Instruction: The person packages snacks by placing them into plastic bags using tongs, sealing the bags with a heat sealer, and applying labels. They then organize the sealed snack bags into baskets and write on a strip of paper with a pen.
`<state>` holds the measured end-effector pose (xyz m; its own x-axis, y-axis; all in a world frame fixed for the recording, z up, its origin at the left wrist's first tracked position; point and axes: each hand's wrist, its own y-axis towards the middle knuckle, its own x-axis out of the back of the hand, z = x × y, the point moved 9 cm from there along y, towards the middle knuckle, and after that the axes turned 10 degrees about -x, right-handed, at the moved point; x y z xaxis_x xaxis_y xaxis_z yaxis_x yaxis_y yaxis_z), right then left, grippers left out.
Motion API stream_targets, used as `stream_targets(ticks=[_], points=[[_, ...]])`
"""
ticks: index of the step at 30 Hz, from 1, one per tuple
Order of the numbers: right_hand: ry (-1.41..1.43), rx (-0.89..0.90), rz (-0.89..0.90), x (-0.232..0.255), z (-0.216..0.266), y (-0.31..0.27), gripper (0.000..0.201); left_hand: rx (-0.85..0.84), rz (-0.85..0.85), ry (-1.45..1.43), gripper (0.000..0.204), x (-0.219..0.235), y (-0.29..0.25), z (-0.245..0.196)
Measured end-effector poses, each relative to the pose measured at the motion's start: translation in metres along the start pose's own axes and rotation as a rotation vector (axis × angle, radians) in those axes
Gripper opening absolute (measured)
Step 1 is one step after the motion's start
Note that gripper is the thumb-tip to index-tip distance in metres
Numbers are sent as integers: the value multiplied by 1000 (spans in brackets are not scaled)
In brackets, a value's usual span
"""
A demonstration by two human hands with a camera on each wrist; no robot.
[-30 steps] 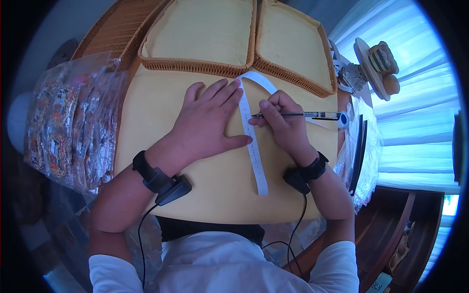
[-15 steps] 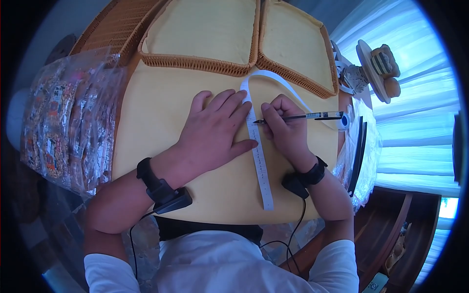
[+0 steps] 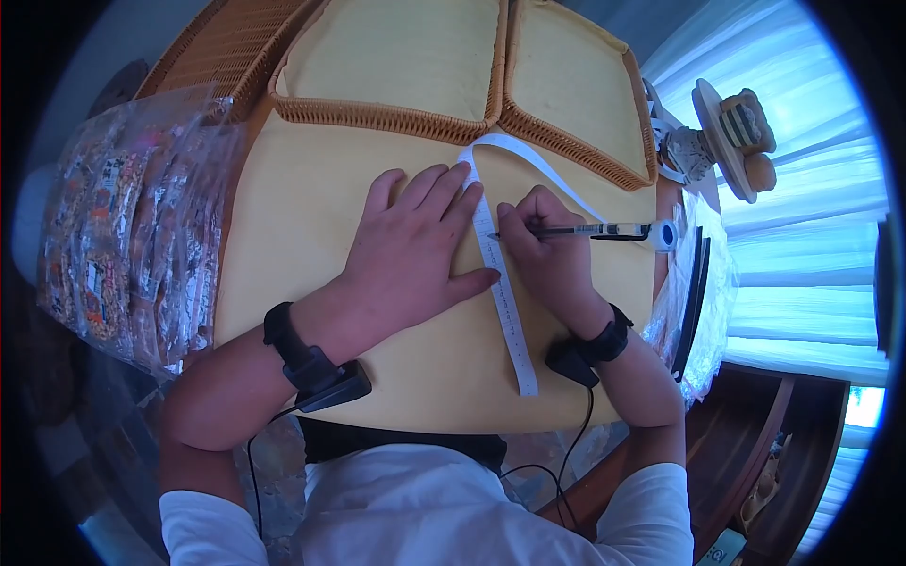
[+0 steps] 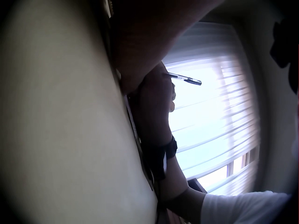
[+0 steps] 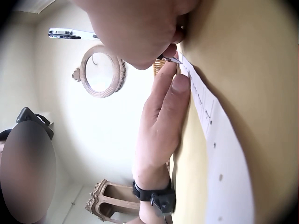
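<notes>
A long white paper strip point(image 3: 514, 340) lies on the yellow tabletop, with a row of small dark writing and dots along it. My left hand point(image 3: 415, 245) rests flat with fingers spread, fingertips and thumb on the strip's left edge. In my right hand point(image 3: 557, 255) a clear pen point(image 3: 609, 229) with dark ends is pinched between thumb and fingers. Its tip meets the strip between the left hand's index finger and thumb. Beyond both hands the strip arches up and curves right towards a white roll point(image 3: 664, 236). The right wrist view shows the pen tip beside my left fingers, at the written strip point(image 5: 201, 100).
Two lined wicker trays point(image 3: 387, 115) stand along the far side, with another wicker basket point(image 3: 212, 57) at far left. Clear bags of packaged snacks point(image 3: 132, 236) hang over the left edge. Plastic wrapping point(image 3: 694, 302) lies at right, near a stand with bread-like items point(image 3: 746, 123).
The strip's near end has swung right and towards my body, and the left hand has shifted slightly with it. The right hand keeps the pen, its tip staying by the strip.
</notes>
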<state>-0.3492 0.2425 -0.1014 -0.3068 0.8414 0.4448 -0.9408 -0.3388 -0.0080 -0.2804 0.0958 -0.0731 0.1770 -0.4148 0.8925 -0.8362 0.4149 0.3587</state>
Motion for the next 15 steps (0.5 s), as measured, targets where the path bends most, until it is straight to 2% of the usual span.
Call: stream_targets(ticks=[15], points=[[12,-63,9,1,-4,2,33,8,-1,-22,84,0,1,1]])
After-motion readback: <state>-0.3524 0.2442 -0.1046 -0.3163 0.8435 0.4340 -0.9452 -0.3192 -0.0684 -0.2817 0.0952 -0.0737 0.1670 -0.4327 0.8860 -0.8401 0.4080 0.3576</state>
